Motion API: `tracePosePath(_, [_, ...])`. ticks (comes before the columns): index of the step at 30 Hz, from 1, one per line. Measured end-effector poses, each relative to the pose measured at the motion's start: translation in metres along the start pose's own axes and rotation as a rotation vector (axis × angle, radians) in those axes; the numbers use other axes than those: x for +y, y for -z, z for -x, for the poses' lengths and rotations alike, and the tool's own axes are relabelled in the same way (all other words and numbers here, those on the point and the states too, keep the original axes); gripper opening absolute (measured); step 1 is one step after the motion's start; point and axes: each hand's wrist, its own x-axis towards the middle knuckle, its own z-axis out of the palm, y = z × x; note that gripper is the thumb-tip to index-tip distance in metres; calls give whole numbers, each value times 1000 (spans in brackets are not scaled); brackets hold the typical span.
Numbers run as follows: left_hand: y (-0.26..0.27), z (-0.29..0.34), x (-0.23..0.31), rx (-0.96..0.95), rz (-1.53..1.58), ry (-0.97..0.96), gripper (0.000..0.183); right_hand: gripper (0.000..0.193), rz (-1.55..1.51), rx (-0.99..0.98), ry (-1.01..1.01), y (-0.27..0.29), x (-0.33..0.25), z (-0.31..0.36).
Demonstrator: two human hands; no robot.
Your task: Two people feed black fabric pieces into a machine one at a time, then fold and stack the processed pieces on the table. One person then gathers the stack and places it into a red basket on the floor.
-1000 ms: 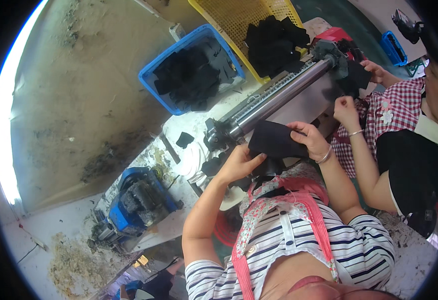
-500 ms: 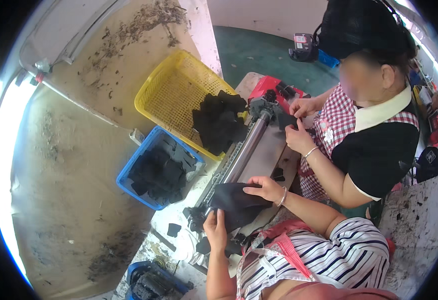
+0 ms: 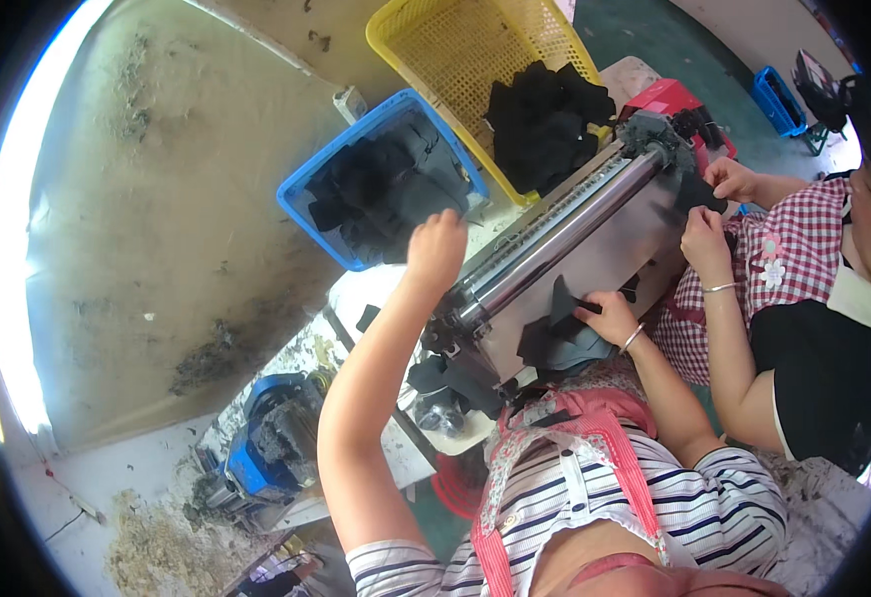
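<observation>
My left hand (image 3: 437, 249) reaches over the near edge of the blue basket (image 3: 348, 261). Its fingers are pinched at the edge of a dark grey flat piece (image 3: 426, 199), which lies over other black pieces inside. With the thumb and fingers closed, my right hand (image 3: 610, 320) grips a black flat piece (image 3: 562, 310) in front of the machine's metal roller (image 3: 565, 239). Under that hand, more dark pieces (image 3: 580, 353) rest by my apron. The material of the pieces cannot be made out.
To the right, a co-worker holds a black piece (image 3: 692, 197) in both hands near the roller's far end. A yellow basket (image 3: 426, 75) with black pieces stands behind the machine. A blue lint-covered device (image 3: 266, 448) sits at lower left; scraps (image 3: 445, 383) lie near the roller's close end.
My left hand has left the black piece held before the roller and gone out to the blue basket. My right hand stays at the front of the machine. The whole view has shifted.
</observation>
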Motion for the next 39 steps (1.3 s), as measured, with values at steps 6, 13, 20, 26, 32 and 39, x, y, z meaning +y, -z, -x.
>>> tracePosePath(6, [-51,-20,6,-214,57,-114,10,26,12,-18,83,14,-28,10])
tracePosePath(13, [-83,-26,13,-426,751,-202,21,33,-101,-107,-159,14,-12,-13])
tracePosePath(20, [-93,-27,-4,-239,789,-6,29,27,-136,-192,-55,24,-14,-13])
tracePosePath(26, [-46,-32,-11,94,602,78,35,27,-65,-160,-54,20,-7,-12])
tracePosePath(32, [4,-12,19,-86,688,-159,20,24,-105,-111,84,37,-52,-9])
tracePosePath(39, [46,18,45,-230,899,-542,26,17,-179,-138,523,57,-113,-12])
